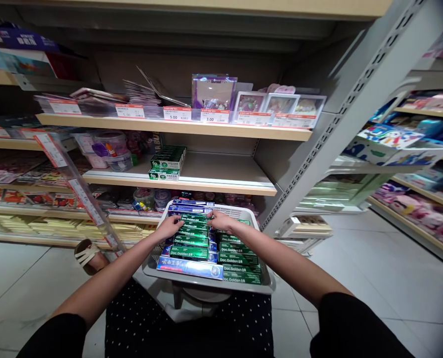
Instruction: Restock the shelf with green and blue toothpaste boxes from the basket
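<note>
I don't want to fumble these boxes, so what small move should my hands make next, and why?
Probably grip the far green box of the left column by both ends and lift it: the left hand is at its left end, the right hand at its right, and similar green boxes lie stacked on the shelf ahead.
</note>
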Motion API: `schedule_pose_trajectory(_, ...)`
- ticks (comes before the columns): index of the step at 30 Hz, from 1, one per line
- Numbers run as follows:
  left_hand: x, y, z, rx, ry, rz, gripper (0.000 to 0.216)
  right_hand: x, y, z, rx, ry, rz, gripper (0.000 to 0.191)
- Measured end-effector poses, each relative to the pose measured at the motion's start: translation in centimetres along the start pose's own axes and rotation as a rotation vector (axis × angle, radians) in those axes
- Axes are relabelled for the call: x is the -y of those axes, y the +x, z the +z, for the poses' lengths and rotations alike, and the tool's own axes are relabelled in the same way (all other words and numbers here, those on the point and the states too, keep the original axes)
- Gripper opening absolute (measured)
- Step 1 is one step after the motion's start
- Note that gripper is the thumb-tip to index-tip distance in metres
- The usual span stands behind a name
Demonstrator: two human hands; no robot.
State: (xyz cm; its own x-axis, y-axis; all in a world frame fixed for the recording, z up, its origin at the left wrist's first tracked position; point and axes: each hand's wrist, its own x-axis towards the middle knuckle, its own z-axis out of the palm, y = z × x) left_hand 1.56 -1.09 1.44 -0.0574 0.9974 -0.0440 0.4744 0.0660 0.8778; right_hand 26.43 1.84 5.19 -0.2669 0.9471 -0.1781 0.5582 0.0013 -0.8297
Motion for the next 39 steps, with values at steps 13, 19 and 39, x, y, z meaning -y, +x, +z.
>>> schedule_pose_trajectory(13,-1.8,-0.5,-0.7,-0.266,0.069,0.163,0.022,0.8,-1.2,0.2,-0.098,0.08,-0.178,0.027)
schedule_pose_trajectory(19,-2.5,-0.8,-0.4,-0.303,-0.298,-0.018,0.016,0.3,-0.5,1.0,-0.143,0.354,-0.187,0.035)
schedule_pose_trajectory(39,-7.1,7.3,-11.3,-0.651,-0.178,0.149,0.034,14.1,9.3,4.0,-0.458,0.36,-0.396,0.028)
